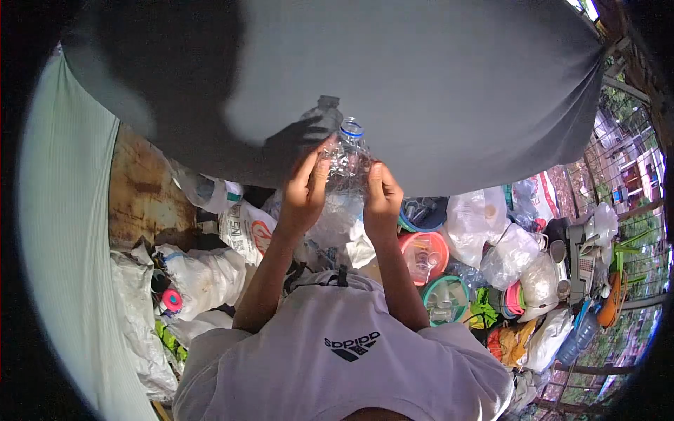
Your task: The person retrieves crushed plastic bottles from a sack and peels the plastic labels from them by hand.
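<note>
A clear plastic bottle (347, 163) with a blue ring at its capless neck is held up between my two hands. My left hand (307, 188) grips its left side, thumb and fingers pressed against the crinkled plastic. On the right side, my right hand (382, 191) pinches it in the same way. The neck points up and away from me. Behind it hangs a grey cloth (435, 91), on which the shadow of the bottle and a hand falls. The lower part of the bottle is hard to tell from the clear plastic beyond.
To the right stand a red tub (442, 254), a green-rimmed tub (465, 293) and a blue-rimmed tub (440, 223) with clear plastic items inside. Filled plastic bags (476, 219) lie around them. White sacks (203, 277) fill the left, near a rusty panel (149, 186). Wire mesh (618, 161) borders the far right.
</note>
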Tool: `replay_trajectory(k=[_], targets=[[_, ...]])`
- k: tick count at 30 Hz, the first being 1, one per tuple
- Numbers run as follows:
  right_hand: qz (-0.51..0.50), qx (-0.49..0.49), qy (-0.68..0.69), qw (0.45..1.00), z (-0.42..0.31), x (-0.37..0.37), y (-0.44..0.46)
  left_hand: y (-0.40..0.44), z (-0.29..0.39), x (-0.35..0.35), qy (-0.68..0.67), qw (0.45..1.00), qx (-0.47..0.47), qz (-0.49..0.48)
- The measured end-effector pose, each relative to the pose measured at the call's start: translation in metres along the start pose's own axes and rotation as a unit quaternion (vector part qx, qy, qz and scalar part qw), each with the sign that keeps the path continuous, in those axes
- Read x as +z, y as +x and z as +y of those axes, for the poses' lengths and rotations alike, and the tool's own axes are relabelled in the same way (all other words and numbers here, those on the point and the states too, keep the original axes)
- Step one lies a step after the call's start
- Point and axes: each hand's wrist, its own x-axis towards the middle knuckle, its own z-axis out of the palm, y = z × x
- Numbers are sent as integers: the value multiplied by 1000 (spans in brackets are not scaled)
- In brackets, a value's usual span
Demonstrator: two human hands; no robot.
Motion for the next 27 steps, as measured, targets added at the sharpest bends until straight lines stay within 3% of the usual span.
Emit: replay_trajectory(k=[2,5,8,12,15,18,24,27], targets=[[-17,-2,-7,1000,-13,2,1,2,9,-2,20,998,54,12],[-29,13,44,999,-18,5,1,-1,12,-8,45,999,14,19],[-39,-21,13,999,-14,0,2,-3,18,-11,-4,999,32,16],[-58,2,94,994,-11,-2,3,-3,11,-8,-50,998,42,22],[-63,54,169,982,-7,-1,5,-3,8,-7,-100,995,8,3],[-65,88,210,972,-2,1,6,-4,-2,-12,-69,997,-30,-34],[-76,98,205,971,5,-2,6,-8,-9,-1,-146,985,-90,20],[-52,111,196,973,3,1,6,-12,-14,-2,-42,990,-134,17]])
